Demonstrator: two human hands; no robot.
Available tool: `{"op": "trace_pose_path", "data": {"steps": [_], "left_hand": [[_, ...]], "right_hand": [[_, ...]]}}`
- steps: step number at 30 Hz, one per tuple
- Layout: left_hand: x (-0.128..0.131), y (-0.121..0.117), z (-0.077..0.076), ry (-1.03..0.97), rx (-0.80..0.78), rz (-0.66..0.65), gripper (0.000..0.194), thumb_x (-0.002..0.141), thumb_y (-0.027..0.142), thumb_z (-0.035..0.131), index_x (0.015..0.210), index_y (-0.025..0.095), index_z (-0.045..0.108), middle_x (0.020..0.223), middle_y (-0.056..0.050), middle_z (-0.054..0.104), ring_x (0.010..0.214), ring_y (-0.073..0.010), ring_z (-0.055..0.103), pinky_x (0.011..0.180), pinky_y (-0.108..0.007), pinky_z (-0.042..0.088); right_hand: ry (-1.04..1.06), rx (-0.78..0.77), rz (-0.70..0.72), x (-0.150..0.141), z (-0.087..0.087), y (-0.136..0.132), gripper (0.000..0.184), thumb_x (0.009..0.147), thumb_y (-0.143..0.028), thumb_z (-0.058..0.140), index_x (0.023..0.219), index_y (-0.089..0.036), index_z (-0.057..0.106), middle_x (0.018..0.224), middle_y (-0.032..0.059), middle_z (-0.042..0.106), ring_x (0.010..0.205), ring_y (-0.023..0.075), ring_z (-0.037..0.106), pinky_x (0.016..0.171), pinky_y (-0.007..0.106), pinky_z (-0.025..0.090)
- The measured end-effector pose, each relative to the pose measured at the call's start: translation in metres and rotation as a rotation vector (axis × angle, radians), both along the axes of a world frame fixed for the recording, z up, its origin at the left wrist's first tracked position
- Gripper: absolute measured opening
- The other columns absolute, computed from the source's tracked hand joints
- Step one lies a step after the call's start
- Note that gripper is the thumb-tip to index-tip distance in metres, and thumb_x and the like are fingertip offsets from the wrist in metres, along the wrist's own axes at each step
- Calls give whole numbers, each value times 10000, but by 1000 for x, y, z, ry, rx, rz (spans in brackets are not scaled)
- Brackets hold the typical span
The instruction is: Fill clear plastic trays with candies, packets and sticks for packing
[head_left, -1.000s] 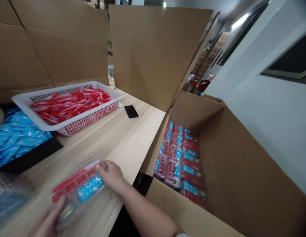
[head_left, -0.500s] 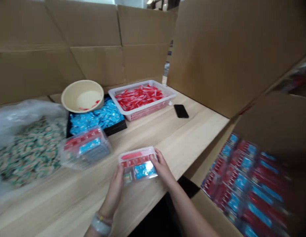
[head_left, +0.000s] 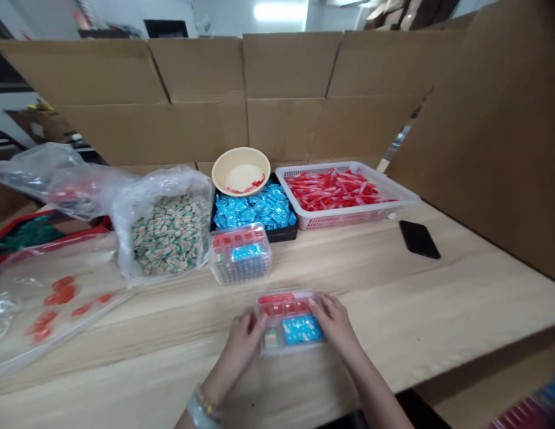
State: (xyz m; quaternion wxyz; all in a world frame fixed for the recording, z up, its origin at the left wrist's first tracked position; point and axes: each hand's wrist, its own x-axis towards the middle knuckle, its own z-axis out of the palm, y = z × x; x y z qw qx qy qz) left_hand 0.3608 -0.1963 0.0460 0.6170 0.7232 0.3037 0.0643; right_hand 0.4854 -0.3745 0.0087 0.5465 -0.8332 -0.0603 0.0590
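The fingers of the left hand [head_left: 242, 341] and the right hand [head_left: 334, 322] are clamped on opposite ends of a clear plastic pack [head_left: 290, 350], thumbs on its face. The pack is rectangular and shallow, slightly blurred: a red strip runs along its far edge, then a row of red squares, with a shiny blue packet [head_left: 302, 329] and a small green-and-beige piece [head_left: 271, 338] nearer. It is at the table [head_left: 371, 274]; whether touching cannot be told. Just beyond stands a stack of similar packs [head_left: 240, 268].
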Motion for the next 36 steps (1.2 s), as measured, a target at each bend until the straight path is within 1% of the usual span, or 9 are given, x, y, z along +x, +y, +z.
{"op": "trace_pose_path", "data": {"steps": [4,7,10,13,17,23,29,33,36], "left_hand": [[-15,46,30,-54,370,154,353,656,439,568,883,176,630,861,-80,618,794,-220,558,673,-302,442],[-1,90,56,-153,536,318,365,710,403,496,958,158,603,961,-90,601,868,-221,545,724,-312,437],[25,120,64,-177,482,250,315,700,365,480,835,131,641,924,-99,624,915,-235,534,825,-347,400],[43,130,62,-213,346,158,267,682,338,500,792,149,654,908,-76,645,921,-227,539,882,-360,363],[47,130,68,-266,152,129,328,659,332,554,913,137,622,976,-78,630,917,-216,546,846,-345,387],[65,142,98,-231,-249,110,502,599,259,657,1052,119,494,835,-62,614,672,-136,567,571,-236,428],[82,153,122,-267,-247,-121,367,612,254,653,939,120,554,799,-36,594,627,-101,539,579,-226,417],[71,164,108,-222,-129,-8,364,660,280,600,989,136,537,734,-15,576,609,-108,531,561,-235,433],[57,169,81,-50,64,111,201,684,283,542,796,122,584,589,6,516,527,-111,486,469,-219,403]], "right_hand": [[-136,4,64,16,36,26,444,645,-452,588,1010,-199,606,1057,102,546,997,266,485,876,418,351],[-127,121,189,37,69,73,459,677,-453,554,1055,-194,576,1041,87,563,901,220,530,794,354,404],[-55,146,297,57,82,126,433,685,-484,521,959,-166,628,906,78,623,842,219,546,767,340,406],[-29,133,435,68,74,156,421,709,-498,480,871,-153,660,818,67,646,804,224,552,739,337,408],[2,188,435,70,67,160,404,701,-499,500,850,-161,664,806,51,650,793,214,553,715,312,410],[154,302,275,70,89,159,394,599,-503,610,772,-154,665,798,40,653,783,200,556,689,273,405],[285,665,219,76,113,155,240,560,-372,710,695,-200,609,651,-47,613,605,98,536,571,200,421],[461,784,253,82,109,149,206,554,-258,720,709,-189,603,763,-4,650,659,139,583,574,244,469],[570,795,222,84,95,148,174,603,-239,680,757,-185,619,864,32,660,744,181,603,618,291,495]]}}
